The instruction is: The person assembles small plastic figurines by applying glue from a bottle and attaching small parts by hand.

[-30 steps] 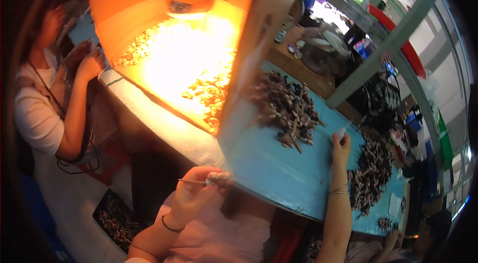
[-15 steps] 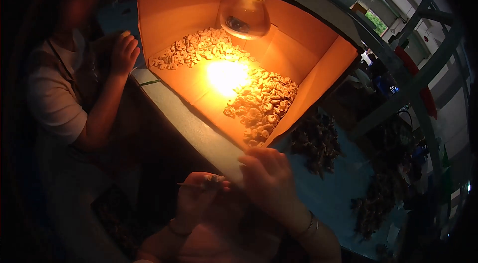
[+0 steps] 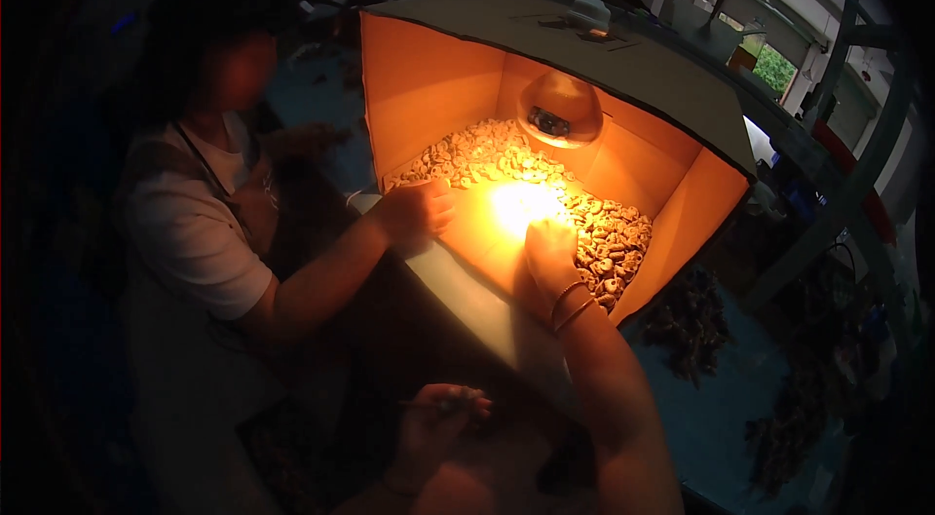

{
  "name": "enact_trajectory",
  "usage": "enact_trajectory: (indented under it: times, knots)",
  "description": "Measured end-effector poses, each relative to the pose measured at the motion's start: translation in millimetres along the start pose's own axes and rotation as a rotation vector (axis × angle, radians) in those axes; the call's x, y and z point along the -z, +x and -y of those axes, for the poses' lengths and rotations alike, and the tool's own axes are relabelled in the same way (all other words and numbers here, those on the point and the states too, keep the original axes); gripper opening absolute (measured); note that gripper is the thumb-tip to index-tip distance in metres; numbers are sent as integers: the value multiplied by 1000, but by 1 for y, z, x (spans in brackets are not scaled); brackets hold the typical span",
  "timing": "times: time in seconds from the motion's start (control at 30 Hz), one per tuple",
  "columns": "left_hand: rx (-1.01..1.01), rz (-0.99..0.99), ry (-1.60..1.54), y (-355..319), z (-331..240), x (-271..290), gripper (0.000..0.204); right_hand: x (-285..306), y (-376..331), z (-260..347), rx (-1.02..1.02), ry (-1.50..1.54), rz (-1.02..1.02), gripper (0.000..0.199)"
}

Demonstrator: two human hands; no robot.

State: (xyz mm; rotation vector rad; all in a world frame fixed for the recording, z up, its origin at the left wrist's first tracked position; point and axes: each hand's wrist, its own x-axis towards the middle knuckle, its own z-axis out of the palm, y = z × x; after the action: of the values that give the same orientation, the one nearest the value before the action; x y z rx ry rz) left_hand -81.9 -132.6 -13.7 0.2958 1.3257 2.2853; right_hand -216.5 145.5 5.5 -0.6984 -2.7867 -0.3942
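My right hand (image 3: 552,250) reaches into an open-fronted cardboard box (image 3: 672,223), fingers curled down beside a heap of small knobbly pieces (image 3: 614,252), several with holes. Glare and the back of the hand hide whatever the fingers hold. Lower down, in dim light outside the box, my left hand (image 3: 435,427) is closed on a thin stick (image 3: 421,404). Something small and dark sits at its fingertips, too dim to name. A lit lamp (image 3: 560,115) hangs from the box top above the pieces.
On the left a co-worker (image 3: 209,213) holds a hand (image 3: 414,211) at the box's front left edge. A pale ledge (image 3: 458,296) runs along the box front. Dark clumps (image 3: 687,325) lie on a blue surface (image 3: 672,398) at right, beside metal framing (image 3: 808,213).
My right hand has moved forward from the ledge into the box. The left hand still holds the stick. The co-worker's hand has come to the box edge. The view has shifted.
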Motion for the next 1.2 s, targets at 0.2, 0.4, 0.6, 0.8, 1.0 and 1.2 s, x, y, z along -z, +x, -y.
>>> enact_trajectory:
  times: [0.2, 0.4, 0.6, 0.8, 1.0, 1.2]
  knots:
    - [7, 207, -118, 1, 2, -9, 20, 19, -19, 5, 10, 30, -388, 3]
    - [-128, 287, -175, 9, 6, -11, 21, 101, -146, 9, 248, 1179, -273, 20]
    - [42, 598, -220, 2, 28, -53, 23, 104, -231, -55, -9, 1517, -227, 18]
    - [105, 657, -236, -15, 40, -91, 21, 114, -275, -96, -34, 1334, -210, 21]
    - [232, 788, -224, -20, 47, -104, 21, 107, -296, -123, 65, 1295, -290, 24]
    - [458, 819, -412, -26, 49, -114, 21, 101, -296, -138, 235, 1300, -319, 27]
